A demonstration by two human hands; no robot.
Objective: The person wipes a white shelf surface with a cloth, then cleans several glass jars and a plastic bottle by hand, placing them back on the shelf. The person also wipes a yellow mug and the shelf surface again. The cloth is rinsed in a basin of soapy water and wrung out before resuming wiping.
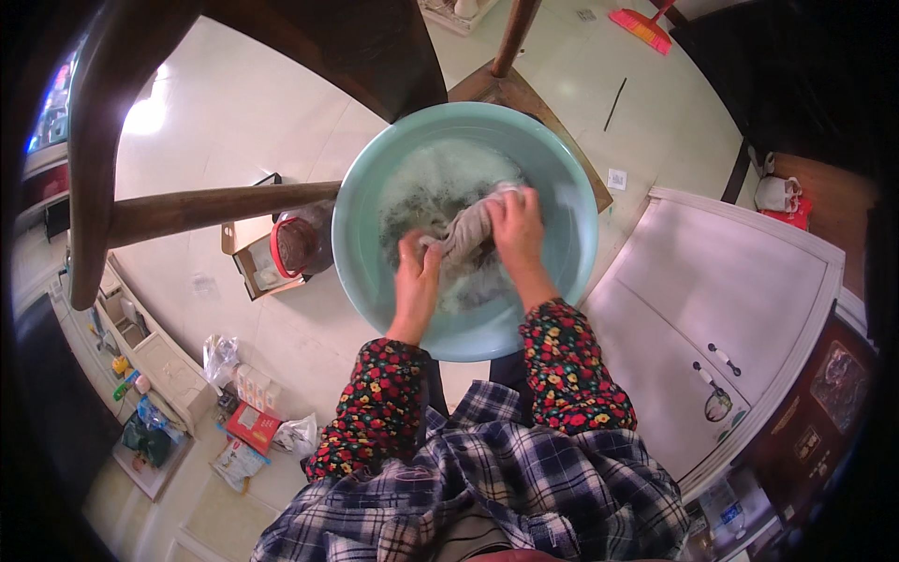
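Note:
A round light-green plastic basin (pixel 358 295) holds foamy, greyish water and rests on a wooden chair seat (pixel 555 123). Above the suds a wet, light-grey cloth (pixel 469 230) is bunched and twisted between my two hands. My left hand (pixel 416 284) grips its lower left end, with thumb and fingers around it. The upper right end sits in my right hand (pixel 518 228), whose fingers curl over the fabric. Both hands are inside the basin's rim. A darker mass shows beneath the cloth in the water; what it is I cannot tell.
Wooden armrest parts (pixel 232 207) reach to the basin's left. A red-handled container (pixel 298 246) stands beside an open box (pixel 246 270) on the floor. A white cabinet (pixel 674 295) is at the right. Bags and packages (pixel 256 427) lie lower left; a broom (pixel 642 29) lies upper right.

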